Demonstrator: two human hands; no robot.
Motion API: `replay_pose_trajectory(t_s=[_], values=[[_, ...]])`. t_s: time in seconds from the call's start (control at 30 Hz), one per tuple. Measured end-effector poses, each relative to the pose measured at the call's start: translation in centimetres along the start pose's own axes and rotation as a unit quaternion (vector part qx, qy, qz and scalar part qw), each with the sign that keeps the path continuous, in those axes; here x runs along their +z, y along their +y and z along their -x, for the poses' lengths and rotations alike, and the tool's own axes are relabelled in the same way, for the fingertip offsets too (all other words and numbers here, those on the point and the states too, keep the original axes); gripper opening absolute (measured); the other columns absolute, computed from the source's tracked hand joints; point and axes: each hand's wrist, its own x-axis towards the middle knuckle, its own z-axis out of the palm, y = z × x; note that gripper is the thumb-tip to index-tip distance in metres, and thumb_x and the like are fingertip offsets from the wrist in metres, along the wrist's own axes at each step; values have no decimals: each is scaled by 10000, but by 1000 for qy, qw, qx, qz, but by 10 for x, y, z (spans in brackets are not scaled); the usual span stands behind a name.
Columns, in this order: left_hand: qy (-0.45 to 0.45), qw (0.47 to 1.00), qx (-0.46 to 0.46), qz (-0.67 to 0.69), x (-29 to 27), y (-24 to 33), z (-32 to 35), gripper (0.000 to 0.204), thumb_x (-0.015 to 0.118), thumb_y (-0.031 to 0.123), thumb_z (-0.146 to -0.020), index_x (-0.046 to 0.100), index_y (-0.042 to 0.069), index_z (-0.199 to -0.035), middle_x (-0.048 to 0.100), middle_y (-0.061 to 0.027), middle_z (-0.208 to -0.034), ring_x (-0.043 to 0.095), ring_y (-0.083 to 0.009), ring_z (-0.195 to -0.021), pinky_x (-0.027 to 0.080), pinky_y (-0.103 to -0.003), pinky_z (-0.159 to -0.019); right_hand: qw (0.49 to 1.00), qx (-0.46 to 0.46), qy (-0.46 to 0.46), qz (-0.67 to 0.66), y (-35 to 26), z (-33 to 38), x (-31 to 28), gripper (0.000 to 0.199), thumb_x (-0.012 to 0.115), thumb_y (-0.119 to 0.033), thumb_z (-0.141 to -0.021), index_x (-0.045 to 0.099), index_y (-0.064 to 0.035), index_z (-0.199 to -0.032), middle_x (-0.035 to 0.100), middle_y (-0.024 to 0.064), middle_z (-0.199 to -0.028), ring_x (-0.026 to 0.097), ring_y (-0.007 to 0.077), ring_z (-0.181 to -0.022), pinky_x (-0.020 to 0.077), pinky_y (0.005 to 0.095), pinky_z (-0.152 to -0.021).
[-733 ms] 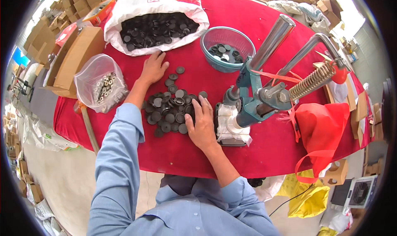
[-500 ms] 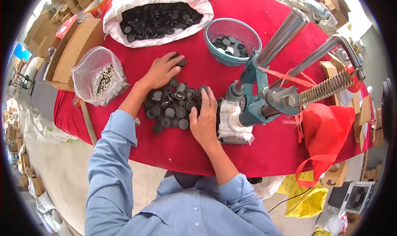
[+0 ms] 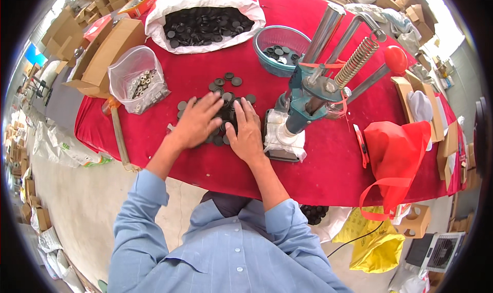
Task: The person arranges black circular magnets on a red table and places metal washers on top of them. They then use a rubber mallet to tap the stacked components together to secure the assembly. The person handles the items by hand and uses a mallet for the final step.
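Observation:
Both hands lie over a loose pile of black round caps (image 3: 228,96) on the red-covered table. My left hand (image 3: 197,122) rests palm down on the pile's left part with its fingers spread. Along the right side, my right hand (image 3: 246,132) is held flat, fingers stretched forward and thumb apart. Caps show between the hands and beyond the fingertips; those under the palms are hidden. Just right of my right hand stands a green lever press (image 3: 303,108) with a red knob (image 3: 396,59), its base wrapped in white (image 3: 285,139).
A white sack (image 3: 159,36) of black caps lies at the back, beside a teal bowl (image 3: 263,59) holding more. On the left are a clear bag (image 3: 119,77) of small rings and a hammer (image 3: 119,133). A utility knife (image 3: 361,146) and red bag (image 3: 395,154) are at right.
My left hand has come back from the cap beyond the pile onto the pile itself. The pile is more gathered between both hands. The view has shifted somewhat.

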Motion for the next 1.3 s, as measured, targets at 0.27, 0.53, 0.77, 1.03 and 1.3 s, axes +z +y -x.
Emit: replay_pose_trajectory(t_s=[0.27,0.53,0.77,1.03,1.3], values=[[4,993,-99,-66,7,0,56,744,600,362,-1056,345,80,-1696,285,-159,-1780,250,-332,-1657,190,-677,-1287,967,-119,-137,180,-33,-6,21,703,697,-389,-976,516,-96,-1590,433,196,-1673,363,372,-1581,262,641,-1261],[18,977,-212,-6,14,-39,18,714,517,502,-1096,331,212,-1723,217,-150,-1806,210,-377,-1662,186,-741,-1257,958,-63,-118,254,-10,-63,44,647,678,-429,-989,585,-91,-1533,480,218,-1637,375,400,-1566,277,709,-1217],[-9,993,-118,14,13,7,30,764,580,519,-1050,353,225,-1717,196,-174,-1806,166,-407,-1667,120,-776,-1245,939,16,-192,285,-30,-12,-2,729,644,-420,-1016,451,-102,-1643,299,248,-1738,274,456,-1605,246,758,-1203],[-45,991,-118,37,6,23,72,878,641,535,-1014,308,148,-1728,174,-173,-1815,156,-342,-1683,91,-743,-1272,949,15,-209,235,-64,36,-5,754,678,-369,-983,436,-146,-1661,247,247,-1769,223,431,-1642,197,708,-1240],[-8,988,-150,18,12,2,63,848,628,486,-1034,304,117,-1726,163,-141,-1823,165,-344,-1681,122,-698,-1297,950,28,-214,227,-48,11,-13,641,642,-428,-1037,529,-152,-1605,302,254,-1738,275,447,-1615,196,708,-1252]])
